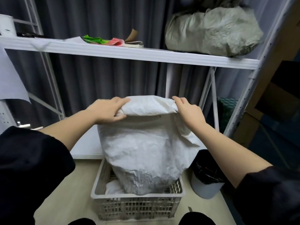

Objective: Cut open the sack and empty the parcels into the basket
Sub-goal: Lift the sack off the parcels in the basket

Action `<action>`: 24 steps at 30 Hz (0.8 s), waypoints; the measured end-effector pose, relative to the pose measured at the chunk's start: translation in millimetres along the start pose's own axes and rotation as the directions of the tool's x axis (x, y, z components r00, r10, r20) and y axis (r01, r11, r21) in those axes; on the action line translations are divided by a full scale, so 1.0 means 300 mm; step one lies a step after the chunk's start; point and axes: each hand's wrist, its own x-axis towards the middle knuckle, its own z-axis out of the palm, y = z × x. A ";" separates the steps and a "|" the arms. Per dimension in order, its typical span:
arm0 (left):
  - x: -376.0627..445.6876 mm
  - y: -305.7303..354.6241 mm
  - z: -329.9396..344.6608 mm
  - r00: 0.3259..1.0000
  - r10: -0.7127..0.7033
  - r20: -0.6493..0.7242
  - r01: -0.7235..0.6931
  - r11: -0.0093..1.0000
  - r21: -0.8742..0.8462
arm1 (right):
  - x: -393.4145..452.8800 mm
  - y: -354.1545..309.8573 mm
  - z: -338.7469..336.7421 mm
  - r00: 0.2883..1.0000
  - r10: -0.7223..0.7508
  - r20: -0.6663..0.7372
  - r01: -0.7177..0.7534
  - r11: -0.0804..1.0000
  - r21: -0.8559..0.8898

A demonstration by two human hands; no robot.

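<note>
A large white woven sack (144,153) stands with its lower end inside a grey slatted plastic basket (138,207) on the floor. The sack's upper end is folded over into a roll. My left hand (108,111) grips the left end of that roll and my right hand (188,111) grips the right end, both at about the same height. A white parcel (113,187) shows in the basket beside the sack's base. No cutting tool is in either hand.
A white metal shelf (129,54) runs across above the sack, carrying a grey stuffed bag (212,31), coloured papers (103,40) and a white roll (6,25). A bin with a black liner (206,177) stands right of the basket. Dark curtains hang behind.
</note>
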 end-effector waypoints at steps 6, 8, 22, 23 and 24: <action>0.040 -0.008 0.003 0.992 -0.096 0.088 0.121 0.924 -0.362 | -0.052 0.049 0.079 0.995 -0.075 -0.072 0.076 0.997 0.010; 0.086 0.001 -0.010 0.994 -0.056 0.091 0.083 0.944 -0.318 | -0.063 0.060 0.091 0.967 -0.184 -0.178 0.177 0.983 -0.056; 0.248 0.130 0.099 0.939 0.014 0.345 -0.007 1.000 -0.019 | -0.090 0.127 0.181 0.888 -0.444 -0.121 0.443 0.896 -0.031; 0.244 0.141 0.105 0.970 0.024 0.240 -0.052 0.993 0.109 | -0.086 0.125 0.176 0.892 -0.442 -0.097 0.443 0.896 -0.011; 0.240 0.148 0.110 0.989 0.049 0.141 -0.082 0.967 0.241 | -0.082 0.124 0.171 0.885 -0.458 -0.082 0.460 0.888 0.008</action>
